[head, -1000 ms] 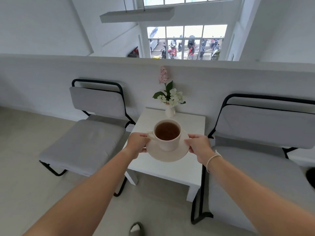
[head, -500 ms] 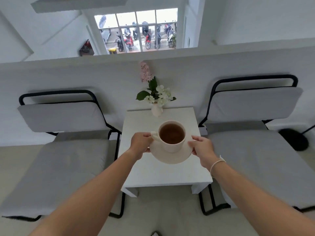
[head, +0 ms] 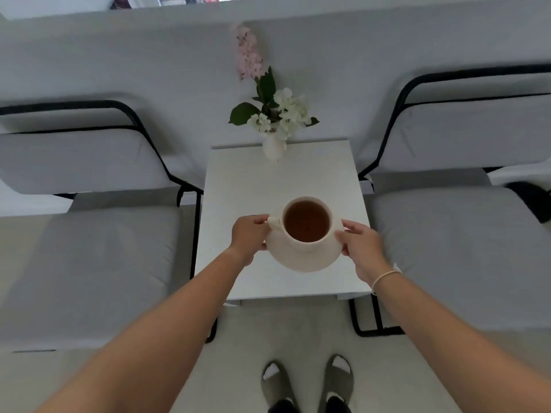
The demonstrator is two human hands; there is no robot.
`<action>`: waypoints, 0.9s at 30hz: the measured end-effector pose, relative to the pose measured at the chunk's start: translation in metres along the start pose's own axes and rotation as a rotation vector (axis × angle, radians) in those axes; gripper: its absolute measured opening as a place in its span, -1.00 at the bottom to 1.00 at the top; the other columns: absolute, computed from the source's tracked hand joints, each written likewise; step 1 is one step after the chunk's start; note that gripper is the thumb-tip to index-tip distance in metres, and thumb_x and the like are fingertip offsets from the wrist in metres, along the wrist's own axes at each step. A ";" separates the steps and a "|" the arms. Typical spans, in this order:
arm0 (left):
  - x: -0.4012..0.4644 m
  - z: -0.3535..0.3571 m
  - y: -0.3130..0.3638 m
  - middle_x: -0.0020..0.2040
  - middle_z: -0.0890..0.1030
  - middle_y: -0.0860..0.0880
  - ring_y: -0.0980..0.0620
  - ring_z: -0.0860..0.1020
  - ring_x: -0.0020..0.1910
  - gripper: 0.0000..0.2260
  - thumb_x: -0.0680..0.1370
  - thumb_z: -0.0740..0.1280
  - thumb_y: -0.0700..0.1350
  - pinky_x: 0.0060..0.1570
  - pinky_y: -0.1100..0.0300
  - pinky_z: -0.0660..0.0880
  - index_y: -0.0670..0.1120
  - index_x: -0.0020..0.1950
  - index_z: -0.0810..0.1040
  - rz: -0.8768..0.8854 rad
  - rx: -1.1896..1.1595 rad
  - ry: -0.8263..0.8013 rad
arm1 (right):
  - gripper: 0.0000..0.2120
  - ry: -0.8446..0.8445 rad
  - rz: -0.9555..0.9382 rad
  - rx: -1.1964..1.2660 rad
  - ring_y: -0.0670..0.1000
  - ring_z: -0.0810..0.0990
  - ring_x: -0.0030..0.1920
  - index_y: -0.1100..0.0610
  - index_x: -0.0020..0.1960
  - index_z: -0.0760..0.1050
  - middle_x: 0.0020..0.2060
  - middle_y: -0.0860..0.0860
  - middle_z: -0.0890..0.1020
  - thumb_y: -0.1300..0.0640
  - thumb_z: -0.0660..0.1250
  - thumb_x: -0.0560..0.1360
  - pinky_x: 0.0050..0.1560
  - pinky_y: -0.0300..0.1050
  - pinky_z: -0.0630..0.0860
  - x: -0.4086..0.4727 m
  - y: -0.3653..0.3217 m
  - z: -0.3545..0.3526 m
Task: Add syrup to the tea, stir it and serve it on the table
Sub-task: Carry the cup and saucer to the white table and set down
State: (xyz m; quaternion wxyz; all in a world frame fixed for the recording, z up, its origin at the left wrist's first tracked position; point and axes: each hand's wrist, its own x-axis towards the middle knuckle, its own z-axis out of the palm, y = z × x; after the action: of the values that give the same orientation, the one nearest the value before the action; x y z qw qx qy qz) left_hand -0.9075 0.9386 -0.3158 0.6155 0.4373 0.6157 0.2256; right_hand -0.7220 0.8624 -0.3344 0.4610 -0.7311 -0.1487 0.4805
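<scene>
A white cup (head: 307, 245) full of dark tea stands on a white saucer (head: 301, 260), its handle pointing left. I hold the saucer level over the small white table (head: 253, 186), near the table's front half. My left hand (head: 249, 235) grips the saucer's left rim beside the cup handle. My right hand (head: 359, 244) grips the right rim. Whether the saucer touches the tabletop I cannot tell.
A white vase of flowers (head: 273, 147) stands at the table's far edge against the low white wall. Grey cushioned chairs with black frames flank the table, left (head: 89, 263) and right (head: 459, 248). My two slippered feet (head: 307, 383) stand on the floor before the table.
I have stepped closer and my view has tipped downward; the cup and saucer now hang lower, over the table's front half, still held in both hands.
</scene>
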 end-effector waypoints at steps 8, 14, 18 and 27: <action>0.055 0.005 -0.060 -0.11 0.64 -0.10 -0.08 0.54 -0.13 -0.72 0.45 0.24 -0.32 -0.11 0.02 0.59 -0.03 -0.11 0.69 -0.075 -0.041 0.073 | -0.67 -0.070 -0.021 -0.084 -0.03 0.44 -0.30 0.08 0.15 0.56 -0.29 -0.01 0.56 0.35 0.27 0.47 -0.33 -0.20 0.37 0.063 0.045 0.021; 0.094 0.004 -0.103 -0.12 0.63 -0.10 -0.07 0.53 -0.14 -0.69 0.45 0.23 -0.32 -0.10 0.00 0.59 0.02 -0.16 0.69 -0.112 -0.059 0.137 | -0.69 -0.096 -0.026 -0.158 -0.02 0.40 -0.32 0.06 0.05 0.62 -0.36 -0.02 0.50 0.35 0.28 0.42 -0.23 -0.12 0.35 0.106 0.083 0.044; 0.111 0.002 -0.129 -0.14 0.62 -0.10 -0.08 0.51 -0.15 -0.69 0.45 0.23 -0.32 -0.11 0.01 0.58 0.02 -0.16 0.69 -0.139 -0.074 0.165 | -0.70 -0.103 -0.015 -0.183 0.00 0.37 -0.33 -0.01 -0.06 0.61 -0.40 -0.03 0.46 0.35 0.28 0.41 -0.21 -0.09 0.34 0.125 0.107 0.057; 0.133 0.001 -0.161 -0.07 0.64 -0.10 -0.09 0.54 -0.11 -0.71 0.47 0.22 -0.33 -0.19 0.09 0.57 -0.03 -0.07 0.67 -0.178 -0.079 0.191 | -0.63 -0.094 -0.015 -0.215 0.00 0.36 -0.32 -0.15 -0.24 0.56 -0.43 -0.05 0.41 0.35 0.29 0.42 -0.20 -0.09 0.35 0.144 0.141 0.073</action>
State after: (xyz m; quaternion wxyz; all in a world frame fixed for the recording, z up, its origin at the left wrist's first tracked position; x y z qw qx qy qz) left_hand -0.9302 0.9633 -0.5220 0.5885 0.3330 0.6985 0.2345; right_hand -0.7435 0.9216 -0.5389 0.3761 -0.7517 -0.2263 0.4922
